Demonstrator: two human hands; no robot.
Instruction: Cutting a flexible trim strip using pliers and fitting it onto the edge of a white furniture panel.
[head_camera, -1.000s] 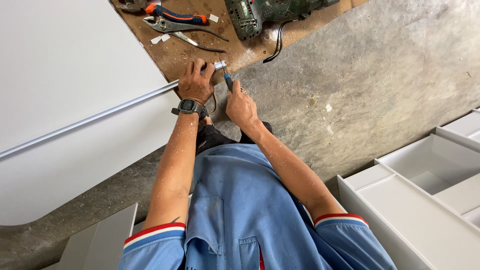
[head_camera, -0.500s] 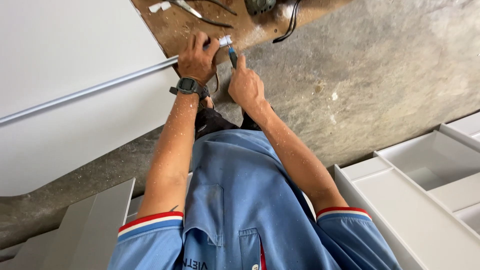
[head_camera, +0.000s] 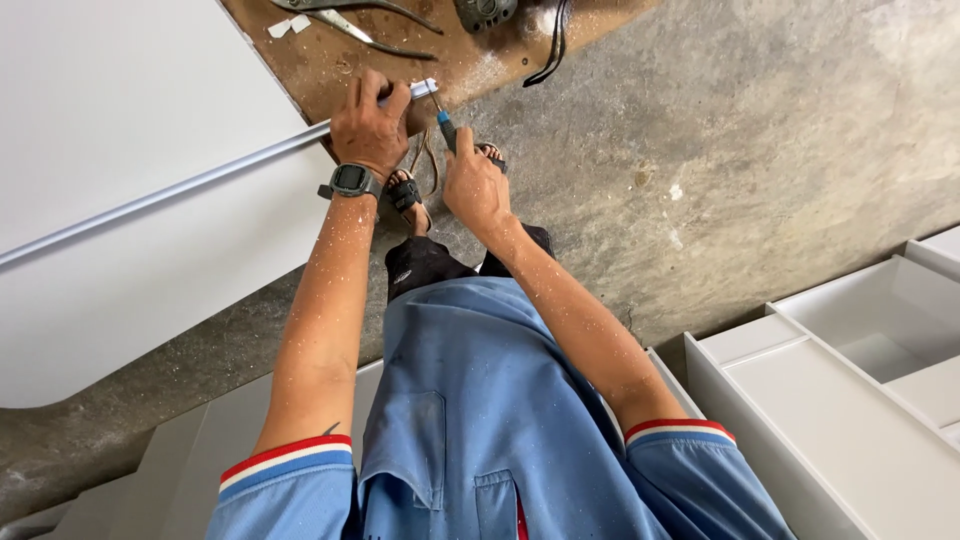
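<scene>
**Head view: screwdriver at the end of the rail**

Head view, looking straight down, and the person is bent over a long aluminium rail (head_camera: 190, 185) that runs along the edge of a white panel (head_camera: 110, 130). The left hand (head_camera: 372, 125) is clenched over the rail close to its end, pinning it down. The right hand (head_camera: 478, 185) is wrapped round a blue-handled screwdriver (head_camera: 444, 125), its tip meeting the rail's end fitting (head_camera: 425, 88) over a brown board (head_camera: 400, 50) on the concrete floor (head_camera: 720, 150).

To do this well, I'd say the left hand's job is to stop the rail twisting, so a grip close to the fitting looks right. The driver wants to sit square in the screw; whether it does, I can't tell from here, the tip is too small. Firm push along the shaft, slow turns, or it may slip towards those fingers (head_camera: 370, 95).

Pliers (head_camera: 340, 20) and a power tool (head_camera: 485, 12) lie on the board beyond; white cabinet parts (head_camera: 850, 360) stand to the right.
</scene>
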